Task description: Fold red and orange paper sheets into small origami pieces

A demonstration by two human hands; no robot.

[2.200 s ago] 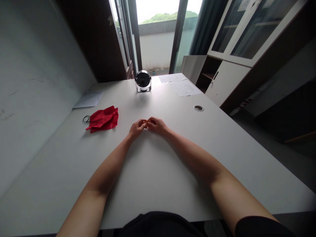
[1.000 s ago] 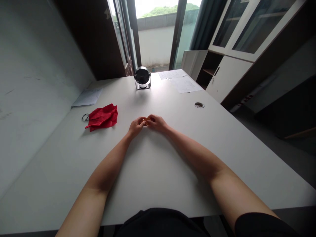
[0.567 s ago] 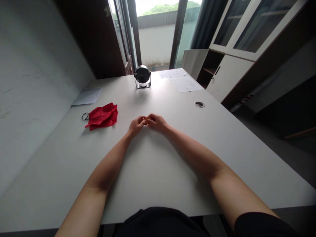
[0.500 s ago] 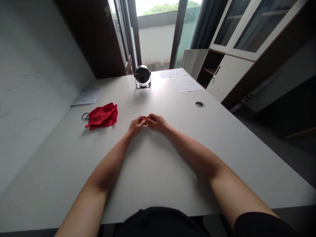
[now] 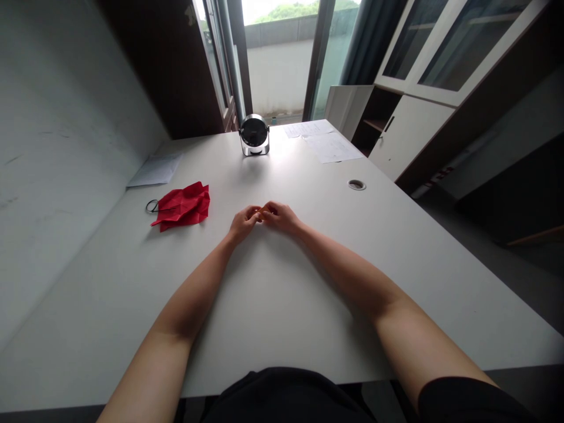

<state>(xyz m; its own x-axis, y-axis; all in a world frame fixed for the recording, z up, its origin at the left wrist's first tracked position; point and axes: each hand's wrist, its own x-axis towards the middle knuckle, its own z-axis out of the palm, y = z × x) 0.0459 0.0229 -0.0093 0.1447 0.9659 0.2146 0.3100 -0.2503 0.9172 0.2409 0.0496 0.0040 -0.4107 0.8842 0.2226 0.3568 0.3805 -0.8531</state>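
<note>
A small orange-brown piece shows between my fingers over the white table; most of it is covered, so its kind is unclear. My left hand has its fingers closed on the near left side of it. From the right, my right hand pinches the same piece, and the fingertips of both hands meet around it. To the left of my hands lies a crumpled red cloth pouch with a black cord loop.
The white table carries a round black-faced device on a silver stand at the back. Paper sheets lie back right, near a cable hole. A flat white packet rests by the left wall. A cabinet door stands ajar.
Both hands stay in nearly the same place, still closed on the small orange-brown piece. The whole view has shifted very slightly; nothing else has visibly moved.
</note>
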